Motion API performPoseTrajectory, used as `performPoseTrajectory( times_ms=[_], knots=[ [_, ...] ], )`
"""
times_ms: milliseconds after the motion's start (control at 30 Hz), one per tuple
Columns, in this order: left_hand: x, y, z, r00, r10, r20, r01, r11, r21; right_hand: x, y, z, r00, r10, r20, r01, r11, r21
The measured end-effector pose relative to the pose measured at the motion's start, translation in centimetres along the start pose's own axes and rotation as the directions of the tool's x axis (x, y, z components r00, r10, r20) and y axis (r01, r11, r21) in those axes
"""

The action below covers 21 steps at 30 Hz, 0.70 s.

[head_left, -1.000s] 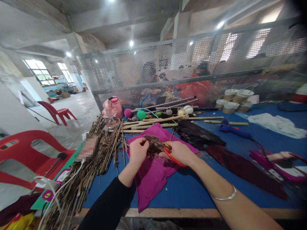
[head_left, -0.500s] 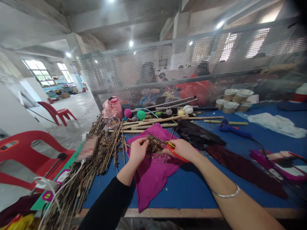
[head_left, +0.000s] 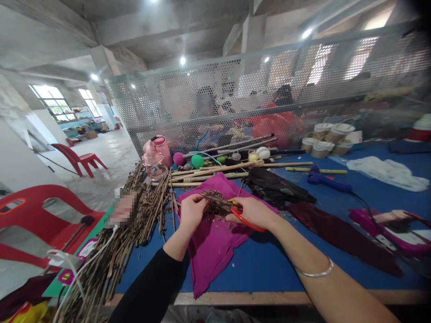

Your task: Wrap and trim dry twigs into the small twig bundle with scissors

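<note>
My right hand (head_left: pixel 255 212) grips scissors (head_left: pixel 248 221) with red and yellow handles. Their blades point left across a heap of brown dried plant bits (head_left: pixel 217 209), towards my other fingers. At the heap's left edge, my left hand (head_left: pixel 193 211) is closed in a pinch; whatever is between its fingertips is too small to make out. Under both hands and the heap lies a crumpled magenta cloth (head_left: pixel 211 258). Small loose crumbs are scattered over the cloth around the heap.
A thick bundle of dried stalks (head_left: pixel 134 224) lies to the left. Behind are a pink jug (head_left: pixel 155 161), yarn balls (head_left: pixel 198 161) and sticks. Dark cloth (head_left: pixel 279 186), a blue glue gun (head_left: pixel 328 181) and paper cups (head_left: pixel 323 149) are to the right. A perforated metal screen (head_left: pixel 161 98) stands beyond.
The scissors have shifted slightly, and their blades now lie lower, nearer my left fingertips. My left hand stays at the heap's edge, still pinched.
</note>
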<state>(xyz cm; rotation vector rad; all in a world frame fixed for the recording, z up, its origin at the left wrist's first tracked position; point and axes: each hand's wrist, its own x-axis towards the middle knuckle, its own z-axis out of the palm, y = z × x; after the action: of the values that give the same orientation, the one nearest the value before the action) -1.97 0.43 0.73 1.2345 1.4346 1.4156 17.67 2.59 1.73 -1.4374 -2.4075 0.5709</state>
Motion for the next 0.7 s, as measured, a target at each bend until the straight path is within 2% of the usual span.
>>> performPoseTrajectory(
  times_ms=[300, 400, 467, 567, 633, 700],
  knots=[
    [0.0, -0.3, -0.1, 1.000, -0.022, 0.018, 0.021, 0.999, 0.046, 0.5, 0.6, 0.2, 1.000, 0.000, 0.019, 0.002, 0.996, -0.089],
    [0.2, -0.6, -0.2, 0.999, -0.032, 0.036, 0.030, 0.999, 0.037, 0.6, 0.6, 0.0, 0.998, 0.007, 0.056, -0.003, 0.997, -0.074],
    [0.3, -0.8, -0.3, 0.999, -0.020, 0.049, 0.016, 0.995, 0.096, 0.6, 0.7, -0.3, 0.997, 0.010, 0.079, -0.006, 0.999, -0.039],
    [0.1, -0.7, -0.6, 0.995, 0.101, 0.018, -0.102, 0.951, 0.294, 0.5, 1.1, -1.1, 0.998, 0.027, 0.055, -0.029, 0.999, 0.029],
    [-0.3, -0.3, -0.5, 0.970, 0.243, -0.015, -0.213, 0.877, 0.430, 0.4, 1.5, -1.6, 0.999, 0.035, 0.000, -0.035, 0.998, 0.057],
    [-0.8, 0.1, -0.3, 0.938, 0.347, -0.002, -0.295, 0.801, 0.520, 0.4, 1.9, -2.0, 0.997, 0.043, -0.059, -0.039, 0.997, 0.062]
  ],
)
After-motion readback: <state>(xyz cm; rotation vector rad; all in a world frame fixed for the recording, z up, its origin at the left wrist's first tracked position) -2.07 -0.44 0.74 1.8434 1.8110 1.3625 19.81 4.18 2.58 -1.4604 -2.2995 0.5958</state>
